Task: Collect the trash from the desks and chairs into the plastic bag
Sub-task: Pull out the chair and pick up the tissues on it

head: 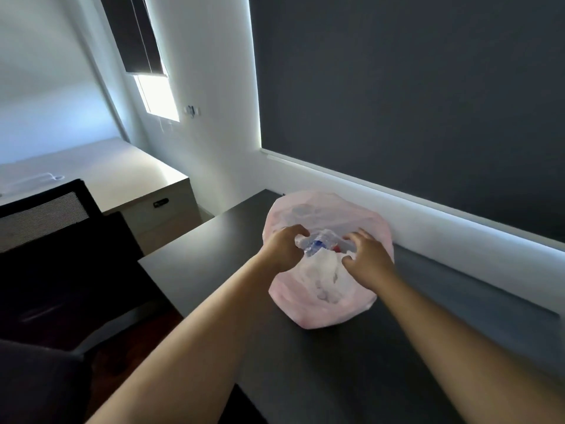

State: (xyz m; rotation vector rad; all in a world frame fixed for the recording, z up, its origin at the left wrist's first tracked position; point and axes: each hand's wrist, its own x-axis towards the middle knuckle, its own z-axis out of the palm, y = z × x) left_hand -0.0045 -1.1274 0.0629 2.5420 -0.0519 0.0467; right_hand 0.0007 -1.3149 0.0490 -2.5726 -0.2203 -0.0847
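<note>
A pale pink plastic bag [324, 304] stands on the dark desk [214, 270], close to the wall. It bulges with white crumpled trash, and a crushed clear plastic bottle [318, 242] with a blue label sticks out at its mouth. My left hand [284, 247] grips the bag's rim on the left side, fingers curled over the edge beside the bottle. My right hand [368, 257] grips the rim on the right side, fingers bent into the opening. Both hands are at the mouth of the bag.
A black mesh-backed office chair [46, 221] stands at the left. Behind it is a light wooden desk [101, 175] with a white cable on top. A dark roller blind [412, 96] covers the window behind the bag, with a white sill below.
</note>
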